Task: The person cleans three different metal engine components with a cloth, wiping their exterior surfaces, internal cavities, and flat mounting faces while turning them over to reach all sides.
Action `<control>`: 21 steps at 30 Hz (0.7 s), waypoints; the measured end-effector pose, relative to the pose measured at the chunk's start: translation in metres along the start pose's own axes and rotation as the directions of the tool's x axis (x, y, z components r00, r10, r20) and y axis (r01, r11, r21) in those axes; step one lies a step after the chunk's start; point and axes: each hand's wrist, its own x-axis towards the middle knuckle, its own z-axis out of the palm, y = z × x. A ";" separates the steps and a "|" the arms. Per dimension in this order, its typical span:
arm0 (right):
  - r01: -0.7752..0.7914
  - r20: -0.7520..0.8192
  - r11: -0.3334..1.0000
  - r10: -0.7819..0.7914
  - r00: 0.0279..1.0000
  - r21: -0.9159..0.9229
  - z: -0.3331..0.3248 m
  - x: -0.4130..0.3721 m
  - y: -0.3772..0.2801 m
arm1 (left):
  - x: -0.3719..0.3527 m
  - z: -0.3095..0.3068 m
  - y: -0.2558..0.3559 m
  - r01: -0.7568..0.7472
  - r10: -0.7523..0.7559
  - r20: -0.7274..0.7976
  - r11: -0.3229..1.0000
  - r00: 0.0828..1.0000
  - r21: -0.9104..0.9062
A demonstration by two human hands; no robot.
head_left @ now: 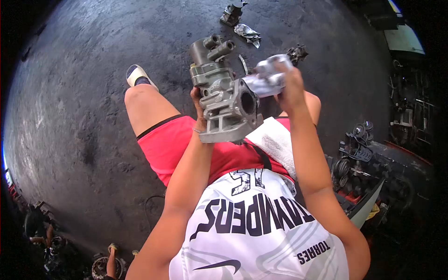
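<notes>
My left hand (198, 108) is wrapped round the side of a grey cast-metal engine valve housing (219, 91), held up above my lap. A round dark port in a flange faces right, a flat base plate points toward me, and two short pipe stubs stick out at the far end. Most of my left fingers are hidden behind the metal. In my right hand (293, 86) is a bunched white rag (265, 81), a little blurred, its loose end right beside the flange. A white towel (275, 144) lies across my lap.
On the dark floor ahead are another metal part (231, 15), a crumpled cloth (248, 35) and a small dark part (297, 53). Pulleys and other parts (357, 147) crowd the right side. At lower left, another person's limb (111, 263) shows near machinery.
</notes>
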 end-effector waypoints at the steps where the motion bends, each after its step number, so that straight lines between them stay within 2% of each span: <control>1: 0.023 -0.002 0.983 -0.023 1.000 0.184 -0.005 -0.003 -0.013 | 0.006 0.000 -0.003 0.021 -0.015 0.108 0.999 0.994 -0.047; 2: 0.041 -0.013 0.932 -0.039 0.999 0.361 -0.007 -0.006 -0.025 | 0.008 -0.001 -0.003 0.048 -0.027 0.211 0.994 0.977 -0.095; 3: 0.147 0.037 0.921 -0.171 0.985 0.362 -0.003 -0.015 -0.037 | 0.000 0.016 0.001 0.084 -0.055 0.184 0.985 0.981 -0.152; 4: 0.148 0.036 0.920 -0.173 0.984 0.363 0.004 -0.024 -0.045 | 0.001 0.011 0.001 0.085 -0.056 0.184 0.985 0.981 -0.150; 6: 0.326 0.037 0.910 -0.346 0.938 0.255 0.022 -0.041 -0.052 | 0.006 -0.002 0.000 0.119 -0.037 0.267 0.947 0.963 -0.298; 7: 0.441 0.245 0.896 -0.414 0.876 -0.061 0.027 -0.046 -0.045 | 0.006 -0.002 -0.001 0.023 -0.011 0.165 0.997 0.986 -0.070; 8: 0.563 0.456 0.753 -0.392 0.799 -0.340 0.034 -0.052 -0.037 | 0.006 -0.007 -0.001 0.029 -0.017 0.165 0.997 0.986 -0.070; 10: 0.710 0.502 0.428 -0.506 0.701 -0.559 0.076 -0.066 -0.017 | 0.005 -0.033 -0.002 0.015 0.008 0.099 0.973 0.995 -0.231; 11: 0.710 0.504 0.428 -0.506 0.701 -0.559 0.075 -0.071 -0.016 | 0.005 -0.047 -0.002 0.000 0.021 0.063 0.951 0.998 -0.310; 12: 0.754 0.604 0.385 -0.452 0.657 -0.532 0.072 -0.073 -0.017 | 0.005 -0.054 0.000 -0.028 0.042 0.026 0.922 0.999 -0.386; 13: 0.795 0.696 0.352 -0.388 0.604 -0.494 0.069 -0.073 -0.016 | 0.006 -0.014 0.006 -0.123 -0.027 -0.322 0.891 0.946 -0.437; 14: 0.794 0.699 0.363 -0.383 0.604 -0.487 0.065 -0.074 -0.013 | 0.004 0.029 0.012 -0.227 -0.124 -0.625 0.863 0.771 -0.451; 15: 0.794 0.712 0.394 -0.368 0.598 -0.463 0.060 -0.073 -0.009 | -0.012 -0.019 0.004 0.095 -0.050 0.094 0.818 0.994 -0.567; 16: 0.794 0.726 0.416 -0.354 0.590 -0.442 0.057 -0.071 -0.004 | -0.001 -0.028 0.007 0.141 -0.046 0.197 0.854 0.979 -0.500; 17: 0.759 0.649 0.513 -0.426 0.630 -0.400 0.058 -0.067 0.002 | -0.001 -0.023 0.005 0.014 0.025 0.120 0.951 0.992 -0.308; 18: 0.608 0.493 0.643 -0.382 0.782 -0.466 0.054 -0.063 0.011 | -0.001 -0.012 0.002 -0.103 0.109 0.061 0.990 0.992 -0.094; 19: 0.501 0.390 0.754 -0.346 0.853 -0.425 0.050 -0.056 0.018 | -0.003 0.017 0.004 -0.070 0.070 -0.032 0.997 0.997 -0.008; 20: 0.389 0.289 0.847 -0.294 0.911 -0.363 0.047 -0.050 0.022 | 0.001 0.010 0.004 -0.075 0.074 -0.020 0.997 0.997 -0.029; 21: 0.397 0.295 0.842 -0.300 0.907 -0.366 0.047 -0.046 0.018 | 0.004 0.014 0.005 -0.088 0.092 0.017 0.987 0.996 -0.137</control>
